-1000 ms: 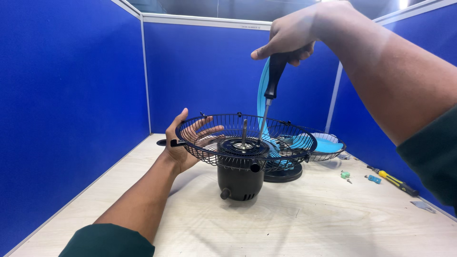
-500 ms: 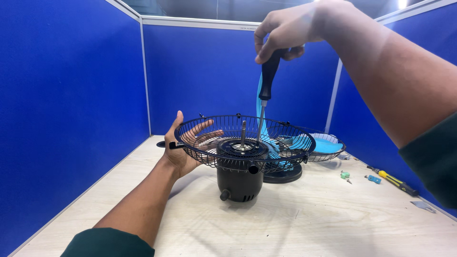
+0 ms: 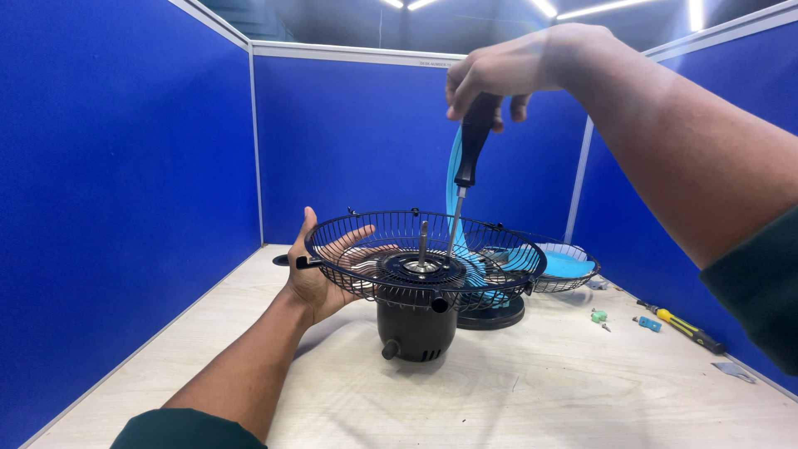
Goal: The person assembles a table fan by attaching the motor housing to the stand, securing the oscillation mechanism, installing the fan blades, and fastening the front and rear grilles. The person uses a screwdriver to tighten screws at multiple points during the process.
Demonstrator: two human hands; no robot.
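A black wire fan guard (image 3: pixel 366 237) lies face up on a black motor housing (image 3: pixel 414 328) in the middle of the wooden table (image 3: pixel 515 399). A metal shaft (image 3: pixel 423 241) sticks up from its hub. My left hand (image 3: pixel 320 278) cups the guard's left rim, fingers spread under the wires. My right hand (image 3: pixel 499 75) is raised above it, closed on the black handle of a screwdriver (image 3: pixel 472 145). The screwdriver points straight down, its tip at the hub just right of the shaft.
Behind the motor stand a light blue fan blade (image 3: pixel 453 179), a round black base (image 3: pixel 495 316) and a second wire guard (image 3: pixel 565 266). A yellow-handled screwdriver (image 3: pixel 686 326) and small blue-green parts (image 3: pixel 647 323) lie at the right. Blue partition walls enclose the table.
My right hand has turned on the screwdriver handle and shifted slightly, keeping the tool upright over the hub. My left hand and the guard stay in place.
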